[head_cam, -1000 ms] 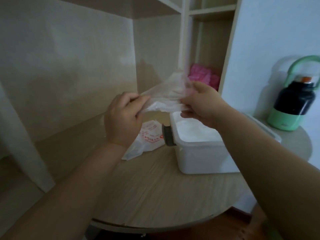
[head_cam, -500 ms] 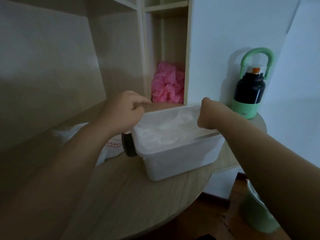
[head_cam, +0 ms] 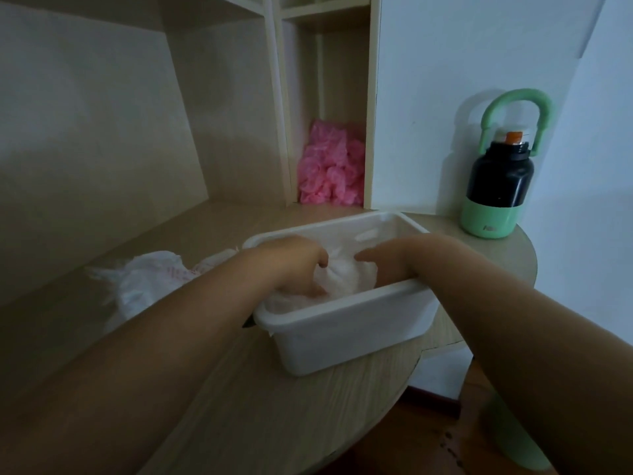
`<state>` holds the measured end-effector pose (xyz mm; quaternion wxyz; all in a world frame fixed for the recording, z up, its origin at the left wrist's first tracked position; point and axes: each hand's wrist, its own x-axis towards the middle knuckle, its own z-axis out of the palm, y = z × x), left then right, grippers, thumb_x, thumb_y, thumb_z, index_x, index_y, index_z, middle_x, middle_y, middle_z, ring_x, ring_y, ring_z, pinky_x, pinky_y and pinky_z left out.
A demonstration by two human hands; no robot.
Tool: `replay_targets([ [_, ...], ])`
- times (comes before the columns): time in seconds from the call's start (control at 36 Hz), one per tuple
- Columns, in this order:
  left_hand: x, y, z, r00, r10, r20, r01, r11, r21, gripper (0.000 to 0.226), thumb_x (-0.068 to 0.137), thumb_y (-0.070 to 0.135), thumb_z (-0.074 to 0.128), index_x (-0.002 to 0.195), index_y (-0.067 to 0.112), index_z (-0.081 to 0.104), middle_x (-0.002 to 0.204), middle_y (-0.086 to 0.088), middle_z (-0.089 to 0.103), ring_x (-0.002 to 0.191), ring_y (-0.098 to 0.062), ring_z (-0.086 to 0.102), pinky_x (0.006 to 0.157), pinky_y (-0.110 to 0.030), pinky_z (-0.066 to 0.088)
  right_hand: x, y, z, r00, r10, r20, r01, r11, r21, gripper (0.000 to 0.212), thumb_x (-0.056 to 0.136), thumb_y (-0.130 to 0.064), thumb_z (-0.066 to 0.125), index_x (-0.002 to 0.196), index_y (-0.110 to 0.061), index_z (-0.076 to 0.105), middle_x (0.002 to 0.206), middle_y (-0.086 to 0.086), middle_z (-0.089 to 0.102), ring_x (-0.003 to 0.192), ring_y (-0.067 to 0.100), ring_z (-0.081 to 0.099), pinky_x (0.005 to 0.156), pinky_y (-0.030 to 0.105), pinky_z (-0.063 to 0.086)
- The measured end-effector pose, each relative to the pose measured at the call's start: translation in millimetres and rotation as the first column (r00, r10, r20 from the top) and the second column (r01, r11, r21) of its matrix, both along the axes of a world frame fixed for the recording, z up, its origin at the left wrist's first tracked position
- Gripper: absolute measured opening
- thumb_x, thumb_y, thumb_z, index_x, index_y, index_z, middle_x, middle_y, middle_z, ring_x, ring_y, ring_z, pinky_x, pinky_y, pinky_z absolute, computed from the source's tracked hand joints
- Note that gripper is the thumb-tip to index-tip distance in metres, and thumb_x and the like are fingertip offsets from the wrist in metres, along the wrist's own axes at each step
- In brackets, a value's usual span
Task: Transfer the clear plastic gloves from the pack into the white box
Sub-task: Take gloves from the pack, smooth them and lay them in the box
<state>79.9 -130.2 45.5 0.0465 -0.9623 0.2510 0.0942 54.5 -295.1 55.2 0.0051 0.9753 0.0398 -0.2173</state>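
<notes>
The white box point(head_cam: 346, 329) stands on the round wooden table, near its right edge. A crumpled bunch of clear plastic gloves point(head_cam: 340, 275) lies inside it. Both my hands are down in the box. My left hand point(head_cam: 294, 265) has its thumb and fingers curled into the left side of the bunch. My right hand point(head_cam: 394, 258) presses on the right side with its thumb stretched toward the left hand; the near box wall hides its fingertips. The glove pack point(head_cam: 147, 279), a white bag with red print, lies crumpled on the table left of the box.
A black and green bottle point(head_cam: 496, 180) with a loop handle stands at the table's back right. Pink plastic items point(head_cam: 330, 166) fill a narrow shelf compartment behind the box. Wooden shelf walls rise at the left and back. The floor lies beyond the table's rounded edge.
Both hands held a clear glove stretched in the air above the box, then lowered it. Now they are inside the box on the bunched gloves.
</notes>
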Motion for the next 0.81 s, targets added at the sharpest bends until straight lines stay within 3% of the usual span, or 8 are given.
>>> replay_targets([
  [0.11,4,-3,-9,0.995,0.004,-0.095,0.014,0.981,0.193,0.05,0.091,0.03,0.057,0.14,0.028,0.045,0.133,0.0,0.053,0.118,-0.023,0.051,0.102,-0.041,0.042,-2,1,3,0.998,0.023,-0.064,-0.028,0.997,-0.076,0.065,0.096,-0.032,0.052,0.151,-0.018,0.021,0.156,0.007,0.022,0.141,0.026,0.024,0.111,0.037,0.022],
  [0.25,12,3,-6,0.995,-0.043,-0.089,0.055,0.989,0.137,0.051,0.089,0.028,0.06,0.139,0.029,0.047,0.133,0.002,0.054,0.117,-0.02,0.051,0.103,-0.039,0.041,0,-1,-1,0.997,-0.046,0.068,0.04,0.995,0.088,0.075,0.089,-0.033,0.063,0.15,-0.018,0.022,0.156,0.004,0.022,0.141,0.025,0.025,0.113,0.039,0.023],
  [0.36,6,15,9,0.997,-0.061,-0.045,0.052,0.984,-0.172,0.061,0.081,0.03,0.073,0.137,0.031,0.049,0.129,0.007,0.055,0.11,-0.01,0.052,0.097,-0.031,0.045,-3,8,6,0.964,-0.102,0.246,0.065,0.986,0.151,0.05,0.087,-0.026,0.063,0.134,-0.011,0.051,0.133,0.007,0.053,0.113,0.024,0.054,0.097,0.034,0.046],
  [0.47,-15,36,34,0.997,-0.054,0.049,0.071,0.883,-0.465,0.045,0.084,0.018,0.071,0.127,0.025,0.059,0.112,0.013,0.058,0.095,0.0,0.052,0.074,-0.008,0.041,-3,26,18,0.897,-0.068,0.436,0.003,0.989,0.149,0.024,0.089,-0.028,0.055,0.099,-0.008,0.062,0.112,0.008,0.062,0.093,0.022,0.055,0.083,0.031,0.047],
  [0.56,-33,66,41,0.986,0.056,0.155,0.064,0.737,-0.673,0.034,0.088,0.018,0.066,0.122,0.024,0.063,0.108,0.011,0.063,0.088,0.005,0.056,0.073,-0.009,0.043,-12,56,25,0.817,-0.085,0.571,-0.091,0.958,0.273,0.034,0.091,-0.027,0.053,0.12,-0.01,0.061,0.118,0.007,0.062,0.106,0.023,0.057,0.091,0.033,0.046],
  [0.67,-49,121,23,0.912,0.32,0.257,0.024,0.583,-0.812,0.026,0.092,0.019,0.062,0.117,0.021,0.067,0.099,0.01,0.064,0.092,-0.008,0.061,0.083,-0.025,0.047,-26,115,25,0.744,-0.1,0.66,-0.27,0.859,0.435,0.032,0.092,-0.023,0.051,0.121,-0.01,0.061,0.119,0.009,0.063,0.108,0.024,0.058,0.096,0.036,0.047],
  [0.72,-53,149,7,0.859,0.431,0.277,-0.011,0.555,-0.831,0.027,0.092,0.017,0.06,0.118,0.018,0.067,0.1,0.007,0.065,0.094,-0.012,0.062,0.087,-0.027,0.047,-34,146,21,0.731,-0.094,0.675,-0.357,0.791,0.497,0.034,0.093,-0.02,0.051,0.126,-0.011,0.058,0.123,0.007,0.062,0.113,0.023,0.056,0.097,0.032,0.044],
  [0.81,-55,188,-24,0.815,0.494,0.303,-0.08,0.613,-0.786,0.031,0.09,0.018,0.061,0.121,0.014,0.065,0.116,-0.004,0.066,0.106,-0.02,0.06,0.091,-0.029,0.043,-43,189,12,0.744,-0.071,0.665,-0.446,0.688,0.573,0.038,0.092,-0.011,0.048,0.13,-0.012,0.055,0.127,0.006,0.06,0.117,0.02,0.054,0.096,0.024,0.038],
])
